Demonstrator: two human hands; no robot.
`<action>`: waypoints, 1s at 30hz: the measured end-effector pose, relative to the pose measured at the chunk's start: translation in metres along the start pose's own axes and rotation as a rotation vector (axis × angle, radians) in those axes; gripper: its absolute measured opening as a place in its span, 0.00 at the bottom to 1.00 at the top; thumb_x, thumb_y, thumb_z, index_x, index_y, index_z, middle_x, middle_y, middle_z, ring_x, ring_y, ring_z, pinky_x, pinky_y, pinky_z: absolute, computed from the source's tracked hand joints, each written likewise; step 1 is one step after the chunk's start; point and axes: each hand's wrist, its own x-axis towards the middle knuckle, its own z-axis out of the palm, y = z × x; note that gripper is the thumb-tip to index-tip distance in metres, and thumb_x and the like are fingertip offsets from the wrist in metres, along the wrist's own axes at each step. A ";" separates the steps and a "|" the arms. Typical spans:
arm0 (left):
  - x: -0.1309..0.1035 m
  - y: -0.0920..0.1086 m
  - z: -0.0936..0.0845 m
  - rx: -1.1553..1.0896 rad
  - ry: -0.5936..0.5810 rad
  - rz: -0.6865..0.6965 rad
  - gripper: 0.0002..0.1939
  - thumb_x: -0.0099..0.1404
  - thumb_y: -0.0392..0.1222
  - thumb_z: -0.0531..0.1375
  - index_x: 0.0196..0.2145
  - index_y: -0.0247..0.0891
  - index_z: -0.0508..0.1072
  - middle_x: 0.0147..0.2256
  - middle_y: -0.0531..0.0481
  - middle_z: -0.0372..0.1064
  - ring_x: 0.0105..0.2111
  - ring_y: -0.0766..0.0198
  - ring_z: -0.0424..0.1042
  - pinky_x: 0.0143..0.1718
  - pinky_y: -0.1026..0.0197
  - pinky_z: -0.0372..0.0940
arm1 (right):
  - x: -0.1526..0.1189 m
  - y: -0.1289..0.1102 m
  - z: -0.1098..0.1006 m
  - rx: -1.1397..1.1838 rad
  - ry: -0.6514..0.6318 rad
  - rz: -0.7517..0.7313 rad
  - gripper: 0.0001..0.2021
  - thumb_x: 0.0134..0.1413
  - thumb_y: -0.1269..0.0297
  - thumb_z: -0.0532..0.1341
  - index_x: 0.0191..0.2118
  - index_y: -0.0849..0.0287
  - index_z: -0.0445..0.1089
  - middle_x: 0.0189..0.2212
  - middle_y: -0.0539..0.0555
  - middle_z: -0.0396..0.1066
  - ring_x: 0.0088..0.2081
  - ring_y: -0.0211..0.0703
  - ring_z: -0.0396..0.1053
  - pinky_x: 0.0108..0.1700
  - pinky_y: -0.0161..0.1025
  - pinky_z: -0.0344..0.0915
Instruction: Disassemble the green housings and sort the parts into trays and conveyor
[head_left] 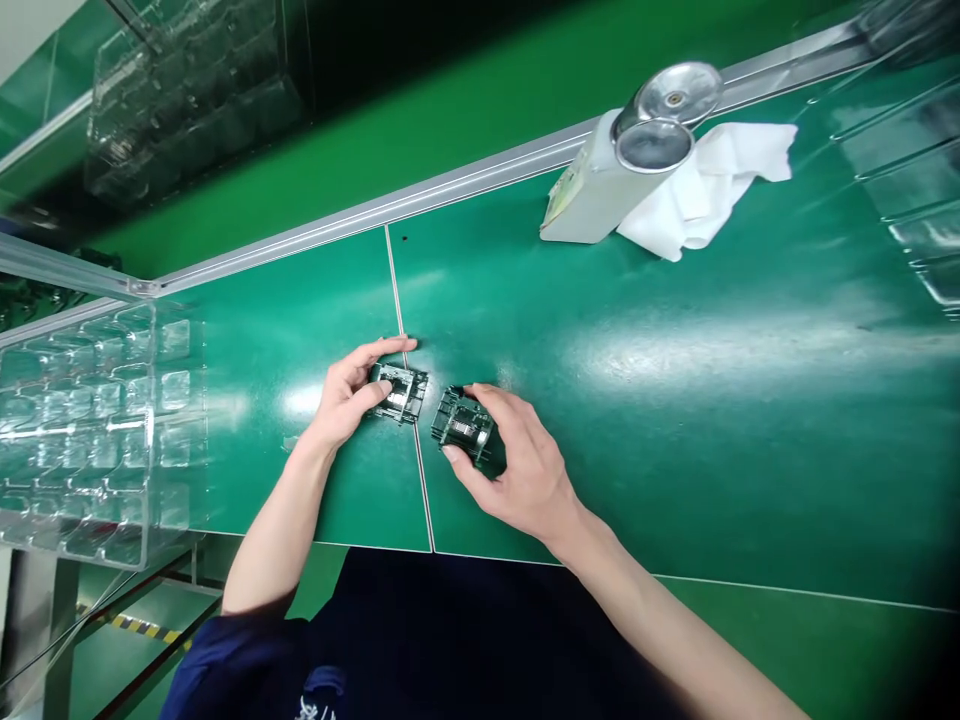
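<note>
Two small circuit board assemblies sit side by side over the green work table, a narrow gap between them. My left hand grips the left circuit board assembly, thumb on its top face and forefinger stretched along the far side. Between the thumb and fingers of my right hand is the right circuit board assembly, held by its near and far edges. Both look like stacked boards with a pale component on top. Whether they rest on the table or hover just over it, I cannot tell.
Clear plastic trays with moulded pockets stand at the left. Another clear tray lies at the far right. At the back are a pale container with metal cups and a crumpled white cloth. A metal rail borders the table.
</note>
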 end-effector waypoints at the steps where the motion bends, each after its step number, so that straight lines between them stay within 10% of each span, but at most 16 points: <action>1: 0.000 -0.001 0.005 0.009 0.028 0.009 0.13 0.61 0.44 0.61 0.44 0.41 0.75 0.47 0.46 0.76 0.55 0.54 0.70 0.65 0.44 0.51 | 0.001 0.000 0.000 -0.002 0.005 -0.003 0.31 0.57 0.61 0.60 0.64 0.57 0.50 0.51 0.64 0.69 0.50 0.58 0.70 0.46 0.56 0.73; 30: -0.031 0.012 0.039 -0.169 0.192 -0.136 0.04 0.57 0.40 0.67 0.31 0.41 0.75 0.33 0.52 0.77 0.44 0.58 0.74 0.65 0.45 0.47 | 0.002 -0.001 -0.003 0.057 -0.010 -0.015 0.33 0.56 0.63 0.61 0.65 0.58 0.49 0.50 0.65 0.70 0.49 0.57 0.70 0.44 0.55 0.72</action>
